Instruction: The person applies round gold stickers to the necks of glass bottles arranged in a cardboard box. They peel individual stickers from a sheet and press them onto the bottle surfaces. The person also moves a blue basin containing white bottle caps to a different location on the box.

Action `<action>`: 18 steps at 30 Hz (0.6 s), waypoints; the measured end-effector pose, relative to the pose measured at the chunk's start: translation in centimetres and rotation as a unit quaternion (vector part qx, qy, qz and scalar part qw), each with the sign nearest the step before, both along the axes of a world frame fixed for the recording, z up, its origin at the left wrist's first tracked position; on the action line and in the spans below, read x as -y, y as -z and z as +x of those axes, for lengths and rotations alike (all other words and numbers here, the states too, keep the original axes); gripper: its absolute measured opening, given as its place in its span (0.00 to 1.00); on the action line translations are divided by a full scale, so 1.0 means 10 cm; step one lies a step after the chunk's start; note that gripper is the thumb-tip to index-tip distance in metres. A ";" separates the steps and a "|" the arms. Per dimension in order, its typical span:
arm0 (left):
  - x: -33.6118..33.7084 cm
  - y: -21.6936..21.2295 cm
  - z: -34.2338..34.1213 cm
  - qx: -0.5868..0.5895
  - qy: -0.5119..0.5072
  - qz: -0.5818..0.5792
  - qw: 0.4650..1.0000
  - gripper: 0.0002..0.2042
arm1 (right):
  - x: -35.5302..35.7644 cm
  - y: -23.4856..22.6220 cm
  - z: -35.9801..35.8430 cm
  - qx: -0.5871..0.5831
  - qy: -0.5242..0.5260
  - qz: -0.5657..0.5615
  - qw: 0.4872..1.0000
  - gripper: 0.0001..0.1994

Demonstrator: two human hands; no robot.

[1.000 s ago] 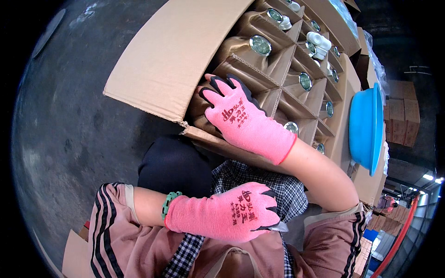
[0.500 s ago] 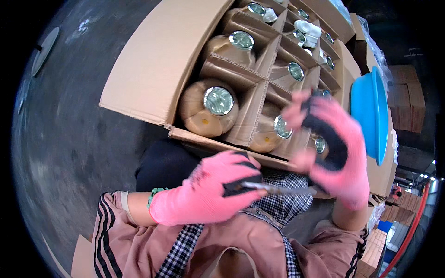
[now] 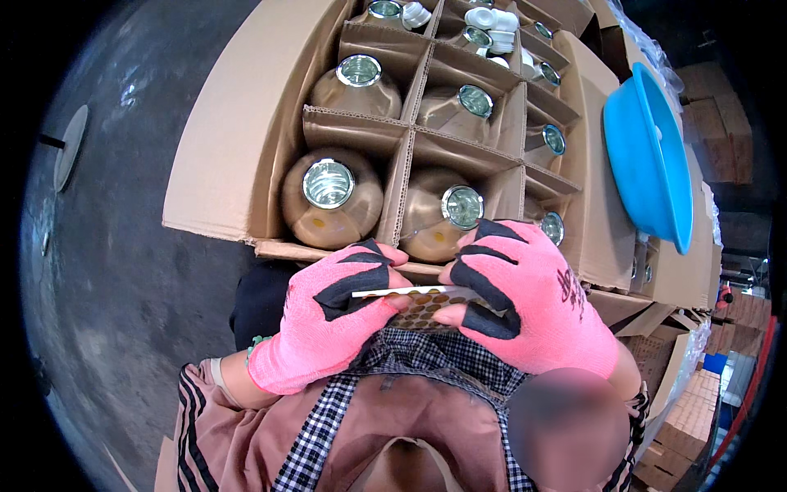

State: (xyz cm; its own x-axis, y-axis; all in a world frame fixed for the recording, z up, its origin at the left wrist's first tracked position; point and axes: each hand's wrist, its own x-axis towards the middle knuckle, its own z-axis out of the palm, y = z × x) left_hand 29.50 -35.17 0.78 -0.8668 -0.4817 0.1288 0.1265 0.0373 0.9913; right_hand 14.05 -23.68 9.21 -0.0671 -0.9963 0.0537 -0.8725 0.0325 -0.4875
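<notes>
Between my two hands is a pad of sheets with round gold-brown stickers, held nearly edge-on above my lap. My left hand, in a pink glove with black palm patches and bare fingertips, pinches its left end. My right hand, gloved alike, grips the right end with thumb below and fingers above. Just beyond them stands a cardboard carton holding several rounded gold-tinted glass flasks with silvery mouths. The nearest are a left flask and a right flask, each with a small yellow dot on its side.
Cardboard dividers split the carton into cells. White plastic caps lie among the far flasks. A blue basin rests at the carton's right side. Stacked cartons stand farther right; dark floor stretches left.
My right hand has come down from over the flasks and taken hold of the sticker sheets' right end. My left hand still holds them. The carton sits a little farther left in view.
</notes>
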 end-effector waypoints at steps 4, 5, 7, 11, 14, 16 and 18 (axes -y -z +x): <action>0.00 -0.01 0.00 0.005 0.018 -0.007 1.000 0.06 | 0.00 -0.01 -0.01 0.005 0.009 0.107 0.994 0.10; -0.01 -0.01 0.00 0.007 0.012 0.005 1.000 0.06 | 0.01 -0.01 0.02 -0.004 0.011 0.111 0.994 0.10; -0.01 -0.02 -0.01 0.011 0.014 0.033 0.999 0.06 | 0.02 -0.02 0.03 -0.021 0.013 0.120 0.992 0.09; 0.02 -0.06 -0.01 0.015 0.023 0.049 0.998 0.06 | 0.01 -0.06 0.05 -0.042 0.009 0.111 0.993 0.09; 0.04 -0.05 0.01 0.001 0.011 0.030 0.999 0.06 | 0.06 -0.04 0.06 -0.034 0.002 0.048 0.998 0.08; 0.06 -0.05 0.02 -0.002 0.009 0.018 1.000 0.06 | 0.07 -0.02 0.07 -0.018 -0.002 0.022 1.000 0.08; 0.08 -0.07 0.03 0.005 0.015 0.005 1.000 0.06 | 0.08 0.00 0.07 0.004 -0.003 0.025 1.000 0.11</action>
State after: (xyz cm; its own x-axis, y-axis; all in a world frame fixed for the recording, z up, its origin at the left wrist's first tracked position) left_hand 29.80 -35.95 1.46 -0.8824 -0.4564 0.1145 0.1169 0.0232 0.9929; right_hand 14.79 -24.45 9.22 -0.0605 -0.9982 0.0025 -0.8688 0.0515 -0.4924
